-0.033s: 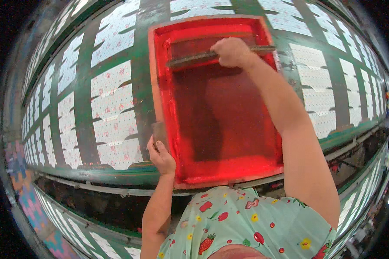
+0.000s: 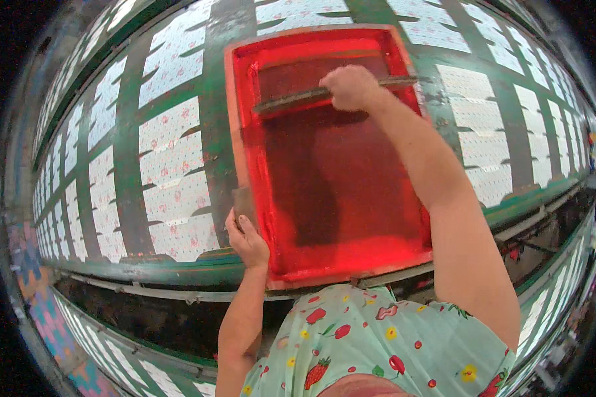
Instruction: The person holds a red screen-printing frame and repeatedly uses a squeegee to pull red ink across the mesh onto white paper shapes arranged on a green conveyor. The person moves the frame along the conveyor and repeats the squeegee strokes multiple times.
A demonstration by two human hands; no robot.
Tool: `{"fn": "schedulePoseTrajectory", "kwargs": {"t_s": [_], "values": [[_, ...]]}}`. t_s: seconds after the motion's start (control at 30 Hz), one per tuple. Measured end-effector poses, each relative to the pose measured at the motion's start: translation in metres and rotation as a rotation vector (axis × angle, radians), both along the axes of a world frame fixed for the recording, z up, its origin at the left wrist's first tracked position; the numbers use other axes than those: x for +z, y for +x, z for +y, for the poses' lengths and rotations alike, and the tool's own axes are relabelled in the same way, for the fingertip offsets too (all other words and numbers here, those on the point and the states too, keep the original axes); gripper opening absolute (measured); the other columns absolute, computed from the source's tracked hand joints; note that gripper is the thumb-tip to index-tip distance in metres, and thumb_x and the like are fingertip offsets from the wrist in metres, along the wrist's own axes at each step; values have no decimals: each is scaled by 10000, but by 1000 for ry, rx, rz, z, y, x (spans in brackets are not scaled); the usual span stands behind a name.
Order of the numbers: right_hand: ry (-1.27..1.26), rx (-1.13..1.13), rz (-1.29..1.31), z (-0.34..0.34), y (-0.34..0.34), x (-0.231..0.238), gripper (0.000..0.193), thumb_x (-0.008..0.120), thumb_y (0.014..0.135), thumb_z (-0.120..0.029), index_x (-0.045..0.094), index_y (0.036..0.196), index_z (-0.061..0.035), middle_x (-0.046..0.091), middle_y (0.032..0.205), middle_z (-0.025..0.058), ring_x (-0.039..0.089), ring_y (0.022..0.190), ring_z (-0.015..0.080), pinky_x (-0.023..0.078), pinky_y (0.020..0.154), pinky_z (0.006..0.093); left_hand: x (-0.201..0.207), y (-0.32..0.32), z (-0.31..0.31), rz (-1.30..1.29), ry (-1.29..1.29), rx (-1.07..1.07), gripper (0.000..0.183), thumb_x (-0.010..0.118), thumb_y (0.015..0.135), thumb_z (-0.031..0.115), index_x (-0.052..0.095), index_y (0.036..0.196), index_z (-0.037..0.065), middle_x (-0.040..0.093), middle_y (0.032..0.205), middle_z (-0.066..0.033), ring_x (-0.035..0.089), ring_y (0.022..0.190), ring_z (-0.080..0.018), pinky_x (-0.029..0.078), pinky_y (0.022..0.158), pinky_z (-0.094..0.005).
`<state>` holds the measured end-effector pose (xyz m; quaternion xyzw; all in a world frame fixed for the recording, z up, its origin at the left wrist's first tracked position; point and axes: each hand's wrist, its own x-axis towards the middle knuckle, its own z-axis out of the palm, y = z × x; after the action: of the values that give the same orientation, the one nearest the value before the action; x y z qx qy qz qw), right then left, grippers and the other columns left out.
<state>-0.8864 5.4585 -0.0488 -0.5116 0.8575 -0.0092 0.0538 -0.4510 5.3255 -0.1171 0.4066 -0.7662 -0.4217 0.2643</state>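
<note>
Green bench [image 2: 218, 159] extends beneath the work from 9 to 3 o'clock, carrying rows of patterned white sheets [image 2: 175, 175]. Rectangular frame [image 2: 239, 126], with red inner walls and a dark red mesh [image 2: 377, 178], lies on the bench at centre, toward 12 o'clock. Long dark bar [image 2: 288, 102] spans the frame's upper part, slightly tilted, its ends at about 10 and 2 o'clock of the frame. Right hand [image 2: 351, 87]: grip clamped on the bar, right of its middle; forearm enters from 4 o'clock. Left hand [image 2: 248, 243]: grip closed around a brown block [image 2: 244, 202] at the frame's 8 o'clock edge. Pale green patterned shirt [image 2: 357, 324] occupies 6 o'clock.
</note>
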Motion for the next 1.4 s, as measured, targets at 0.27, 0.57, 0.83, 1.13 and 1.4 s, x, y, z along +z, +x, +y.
{"fn": "schedulePoseTrajectory", "kwargs": {"t_s": [0.27,0.57,0.83,1.13,1.4], "values": [[-28,-20,-75,86,177,5,248,730,819,-106,824,1041,-162,797,1029,116,787,1028,371,643,886,524,-21,-5,-12,83,-43,0,518,554,1188,337,614,1465,-96,699,1405,-305,675,1304,-446,503,1137,-487],[-21,-62,-70,167,351,7,257,811,839,-189,796,1093,-154,763,1088,80,767,1068,319,618,904,485,-31,-4,-19,175,-64,-45,515,666,1118,340,660,1434,-67,722,1368,-277,692,1286,-427,516,1132,-497],[-224,-25,-126,202,408,3,696,853,881,-501,699,1420,-89,704,1305,157,662,1246,380,515,1112,533,-24,-5,-15,63,-188,6,645,890,911,310,682,1437,-1,747,1337,-236,719,1244,-414,553,1099,-502],[-369,157,-278,285,387,3,629,698,1015,-610,751,1330,-68,751,1303,176,675,1293,392,492,1155,547,-20,-3,-13,-229,-210,140,525,917,870,430,798,1227,64,836,1138,-181,805,1050,-390,611,952,-518],[-730,-335,-219,418,314,-7,261,828,951,-217,804,1175,-86,799,1215,144,728,1185,370,575,1073,486,-34,-8,-32,-192,-235,96,582,926,859,523,839,1106,4,853,1070,-186,812,977,-388,613,893,-490]]}}
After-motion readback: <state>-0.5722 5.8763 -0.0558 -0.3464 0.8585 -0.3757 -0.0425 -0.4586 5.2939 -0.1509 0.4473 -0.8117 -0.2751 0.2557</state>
